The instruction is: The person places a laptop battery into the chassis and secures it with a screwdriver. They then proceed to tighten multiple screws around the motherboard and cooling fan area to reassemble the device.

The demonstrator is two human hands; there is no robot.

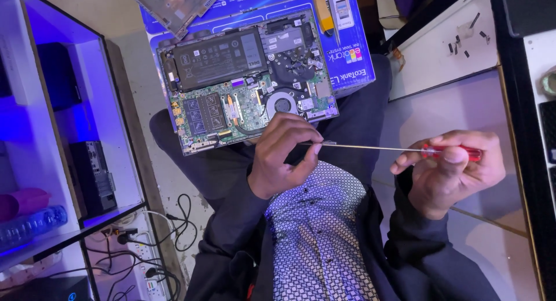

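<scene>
Head view: screwdriver [376, 148] spans left hand [284, 156] to right hand [457, 170].

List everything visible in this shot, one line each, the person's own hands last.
opened laptop: one, green board, black battery and round fan exposed, on the person's lap
blue box: one, blue with printing, under the laptop
removed bottom cover: one, grey, at the top edge above the laptop
utility knife: one, yellow, on the blue box
screwdriver: one, thin metal shaft with red handle, held level between both hands
small screws: several, dark, on the white surface at upper right
shelf unit: one, white, lit blue, at left
water bottle: one, clear, lying on the shelf
power strip: one, white with black plugs, on the floor at lower left
left hand: pinching the shaft tip
right hand: gripping the red handle
</scene>
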